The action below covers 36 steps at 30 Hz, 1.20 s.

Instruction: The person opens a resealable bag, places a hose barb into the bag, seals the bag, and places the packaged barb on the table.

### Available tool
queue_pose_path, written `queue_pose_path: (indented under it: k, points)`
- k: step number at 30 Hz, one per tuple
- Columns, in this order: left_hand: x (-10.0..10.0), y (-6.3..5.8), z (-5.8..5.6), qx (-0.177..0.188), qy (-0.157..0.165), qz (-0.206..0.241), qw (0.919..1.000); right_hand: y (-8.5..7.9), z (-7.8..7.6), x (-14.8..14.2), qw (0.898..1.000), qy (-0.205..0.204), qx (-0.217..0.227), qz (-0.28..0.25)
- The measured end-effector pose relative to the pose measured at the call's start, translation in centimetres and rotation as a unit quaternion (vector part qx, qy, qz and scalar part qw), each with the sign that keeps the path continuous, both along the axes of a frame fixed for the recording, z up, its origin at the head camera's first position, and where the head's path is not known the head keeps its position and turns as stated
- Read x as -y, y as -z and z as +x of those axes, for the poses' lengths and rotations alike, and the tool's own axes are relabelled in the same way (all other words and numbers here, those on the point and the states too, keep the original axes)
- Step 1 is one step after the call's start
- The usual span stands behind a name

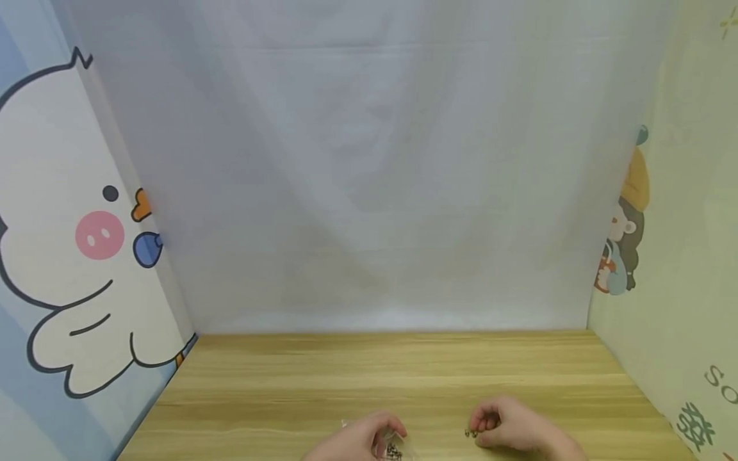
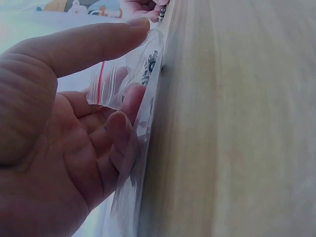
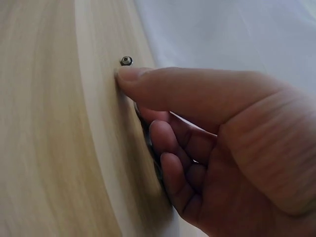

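A small clear zip bag [image 2: 123, 74] with a red seal line holds several small silvery metal pieces [image 1: 393, 452]. My left hand [image 1: 369, 438] grips the bag at the tabletop, thumb over it and fingers curled on the other side. To its right, my right hand [image 1: 510, 426] is low over the wood, its thumb and forefinger close together at a small metal fitting [image 1: 475, 435]. Another small metal fitting [image 1: 467, 433] lies just left of those fingertips. One round fitting [image 3: 126, 60] with a hole shows beyond the thumb in the right wrist view; the forefinger is mostly hidden there.
The wood-grain table [image 1: 369, 365] runs back to a pale hanging cloth [image 1: 369, 192]. A cartoon-printed panel [image 1: 52, 224] borders the left side. On the right stands a pale green printed panel [image 1: 686, 224].
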<state>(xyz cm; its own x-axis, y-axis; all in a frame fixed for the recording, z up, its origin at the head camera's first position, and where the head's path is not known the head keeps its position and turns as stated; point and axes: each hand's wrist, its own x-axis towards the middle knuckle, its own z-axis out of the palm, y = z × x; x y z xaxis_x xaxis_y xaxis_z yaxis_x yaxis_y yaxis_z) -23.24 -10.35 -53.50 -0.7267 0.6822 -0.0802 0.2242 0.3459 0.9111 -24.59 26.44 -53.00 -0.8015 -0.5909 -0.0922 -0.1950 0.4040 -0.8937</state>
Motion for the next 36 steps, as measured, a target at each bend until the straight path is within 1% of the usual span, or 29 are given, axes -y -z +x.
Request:
queue_pose_path:
  k: [6, 9, 13, 18, 27, 30, 36]
  points:
    - [0.1, -0.22, 0.08, -0.011, 0.005, 0.011, 0.9999, -0.27, 0.03, 0.17, 1.0, -0.001, -0.013, 0.009]
    - [0.14, -0.35, 0.13, -0.016, 0.005, 0.013, 0.9998, -0.46, 0.01, 0.23, 0.999, 0.003, -0.025, 0.022]
    - [0.18, -0.5, 0.12, -0.018, 0.009, 0.008, 0.9998, -0.62, -0.01, 0.28, 0.999, 0.013, -0.03, 0.038]
    - [0.25, -0.41, 0.06, -0.025, 0.016, 0.005, 0.9995, -0.58, -0.01, 0.34, 0.999, 0.017, -0.031, 0.039]
    - [0.3, -0.21, 0.19, 0.006, 0.002, 0.012, 0.9999, -0.39, 0.2, 0.25, 0.998, 0.013, -0.034, 0.051]
    - [0.26, -0.21, 0.23, 0.005, 0.001, 0.009, 0.9999, -0.3, 0.2, 0.18, 0.998, 0.008, -0.032, 0.044]
    - [0.23, -0.28, 0.2, -0.008, 0.01, 0.01, 0.9999, -0.15, 0.17, 0.04, 0.999, 0.006, -0.029, 0.04]
